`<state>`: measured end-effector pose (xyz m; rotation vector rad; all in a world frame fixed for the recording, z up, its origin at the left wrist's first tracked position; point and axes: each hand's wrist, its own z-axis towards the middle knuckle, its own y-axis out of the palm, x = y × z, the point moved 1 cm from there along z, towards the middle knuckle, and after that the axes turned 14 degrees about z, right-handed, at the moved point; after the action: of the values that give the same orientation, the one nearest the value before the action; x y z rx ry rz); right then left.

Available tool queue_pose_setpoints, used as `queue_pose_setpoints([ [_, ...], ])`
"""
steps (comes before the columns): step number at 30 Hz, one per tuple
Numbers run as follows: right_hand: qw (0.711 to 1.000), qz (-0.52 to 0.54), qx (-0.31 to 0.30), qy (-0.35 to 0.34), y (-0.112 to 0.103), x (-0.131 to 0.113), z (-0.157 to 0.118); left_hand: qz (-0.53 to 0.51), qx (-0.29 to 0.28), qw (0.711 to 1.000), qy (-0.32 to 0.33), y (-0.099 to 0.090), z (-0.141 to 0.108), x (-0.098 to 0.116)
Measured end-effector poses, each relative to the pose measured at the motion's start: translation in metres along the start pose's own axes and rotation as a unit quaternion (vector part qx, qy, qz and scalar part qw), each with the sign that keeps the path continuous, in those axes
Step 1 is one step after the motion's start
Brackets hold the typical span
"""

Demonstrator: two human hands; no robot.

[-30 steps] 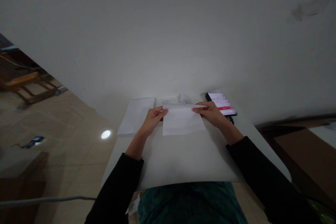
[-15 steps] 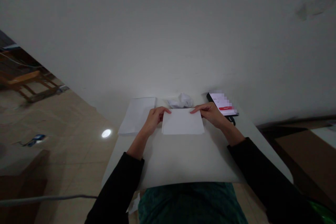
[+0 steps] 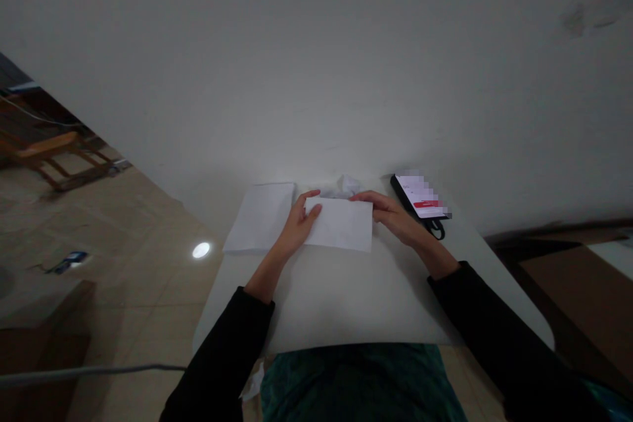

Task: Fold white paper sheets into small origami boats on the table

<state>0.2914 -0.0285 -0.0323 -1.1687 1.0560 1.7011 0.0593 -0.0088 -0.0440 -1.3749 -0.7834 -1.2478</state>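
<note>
- Left hand point(image 3: 295, 229) pinches paper point(image 3: 342, 225) at left end; right hand point(image 3: 398, 221) touches far right corner, grip unclear.
- Paper: over tabletop point(image 3: 341, 306), towards far edge.
- Handling: light, level support at both ends should limit creases.

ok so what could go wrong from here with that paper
The left hand pinches the folded sheet near its left edge while the right hand has only fingers at the far right corner, so it could twist or its edges could slip out of line.

The crumpled paper lies just behind the sheet and might get nudged or caught.

The right hand is also close to the phone, so a wide sweep could knock it.
</note>
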Motion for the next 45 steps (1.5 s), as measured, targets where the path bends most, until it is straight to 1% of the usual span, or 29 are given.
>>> queue_pose_setpoints([
  [3,0.998,0.058,0.034,0.018,-0.002,0.004,0.0,-0.02,-0.01,1.0,-0.017,0.004,0.0,-0.004],
  [5,0.997,0.042,0.049,0.035,-0.003,0.006,-0.001,-0.026,-0.001,1.0,-0.015,0.005,0.001,-0.007],
  [7,0.998,0.018,0.038,0.047,-0.004,0.007,-0.001,-0.032,0.004,0.999,-0.011,0.006,0.001,-0.008],
  [9,0.998,0.026,0.008,0.056,-0.004,0.006,-0.002,-0.045,0.0,0.999,-0.008,0.006,0.002,-0.007],
  [11,0.998,0.033,0.008,0.058,-0.004,0.005,-0.002,-0.055,-0.007,0.998,-0.01,0.007,0.001,-0.005],
  [13,0.997,-0.004,0.042,0.057,-0.004,0.003,-0.002,-0.054,-0.012,0.998,-0.016,0.008,0.001,-0.004],
  [15,0.994,-0.068,0.067,0.057,-0.004,0.001,-0.002,-0.045,-0.016,0.999,-0.023,0.009,0.0,-0.003],
  [19,0.985,-0.15,0.053,0.067,-0.003,0.002,-0.002,-0.001,-0.015,1.0,-0.024,0.008,-0.001,-0.004],
  [22,0.98,-0.185,0.035,0.055,-0.005,0.005,-0.002,0.093,-0.009,0.996,0.007,0.005,-0.001,-0.005],
  [24,0.978,-0.2,0.015,0.051,-0.007,0.007,-0.002,0.206,-0.01,0.977,0.055,0.003,-0.002,-0.003],
  [26,0.976,-0.211,-0.01,0.057,-0.007,0.009,-0.001,0.334,-0.025,0.935,0.116,0.004,-0.005,0.0],
  [28,0.973,-0.218,-0.029,0.065,-0.005,0.01,-0.001,0.432,-0.047,0.886,0.161,0.007,-0.009,0.003],
  [30,0.973,-0.217,-0.039,0.071,-0.002,0.012,-0.001,0.489,-0.06,0.852,0.175,0.01,-0.012,0.005],
  [32,0.973,-0.214,-0.05,0.072,0.001,0.015,-0.002,0.517,-0.07,0.835,0.174,0.012,-0.014,0.007],
  [33,0.972,-0.216,-0.056,0.071,0.003,0.017,-0.003,0.522,-0.077,0.832,0.172,0.013,-0.014,0.008],
  [35,0.97,-0.223,-0.064,0.067,0.005,0.021,-0.004,0.511,-0.097,0.837,0.169,0.013,-0.014,0.008],
  [38,0.964,-0.253,-0.069,0.043,0.009,0.023,-0.006,0.46,-0.128,0.865,0.157,0.013,-0.013,0.006],
  [42,0.939,-0.338,-0.067,-0.018,0.018,0.018,-0.009,0.388,-0.154,0.897,0.143,0.015,-0.012,0.0],
  [45,0.934,-0.348,-0.081,-0.015,0.024,0.014,-0.01,0.347,-0.162,0.915,0.129,0.017,-0.011,-0.005],
])
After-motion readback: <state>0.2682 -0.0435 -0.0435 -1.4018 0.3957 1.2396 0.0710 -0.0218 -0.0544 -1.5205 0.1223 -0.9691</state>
